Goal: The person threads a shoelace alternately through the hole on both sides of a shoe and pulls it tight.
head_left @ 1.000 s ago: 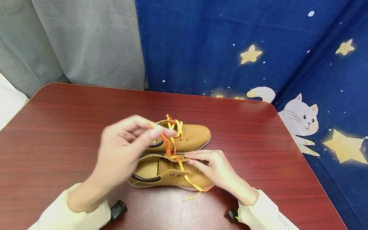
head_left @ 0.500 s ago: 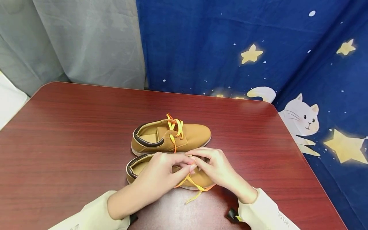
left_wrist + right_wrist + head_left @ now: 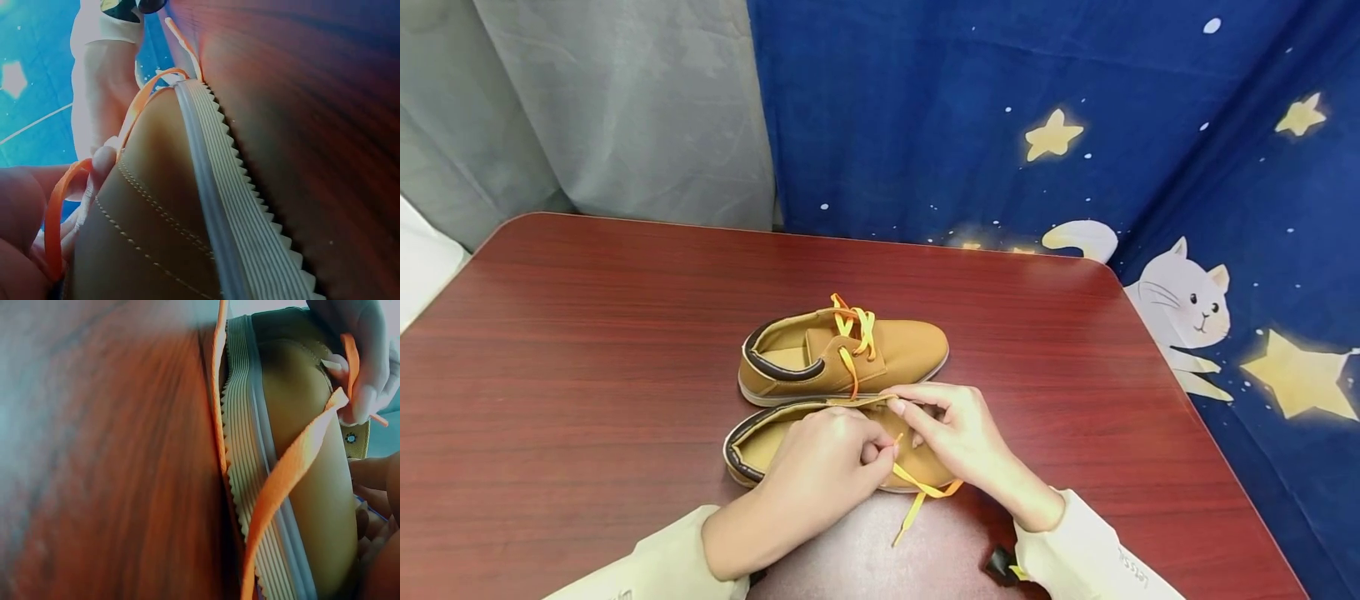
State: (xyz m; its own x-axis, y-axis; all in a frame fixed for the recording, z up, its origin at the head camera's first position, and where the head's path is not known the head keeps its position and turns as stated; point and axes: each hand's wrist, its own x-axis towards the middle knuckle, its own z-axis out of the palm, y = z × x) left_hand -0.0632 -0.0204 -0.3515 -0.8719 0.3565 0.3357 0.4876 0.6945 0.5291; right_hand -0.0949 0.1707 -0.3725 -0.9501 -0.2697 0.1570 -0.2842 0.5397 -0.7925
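Observation:
The nearer tan lace-up shoe (image 3: 923,458) lies with its toe to the right. My left hand (image 3: 831,458) pinches the end of its orange-yellow shoelace (image 3: 910,515) over the lacing area; the tip pokes out past the fingers. In the right wrist view the shoelace (image 3: 284,475) runs from the table across the sole edge to the left fingers (image 3: 369,369). With thumb and forefinger my right hand (image 3: 958,433) holds the far eyelet flap (image 3: 886,398) of this shoe. One metal eyelet (image 3: 351,437) shows there. The left hand hides the near eyelets from the head view.
A second tan shoe (image 3: 902,346), with its lace (image 3: 865,329) partly threaded, stands just behind the nearer one. Both are on a dark red wooden table (image 3: 625,333). Grey and blue curtains (image 3: 925,125) hang beyond its back edge. A black object (image 3: 1000,567) shows beneath the right sleeve.
My left hand has come from the raised lace at upper left down to the flap, then drawn slightly back and nearer, with the lace end pinched. The right hand stays on the flap.

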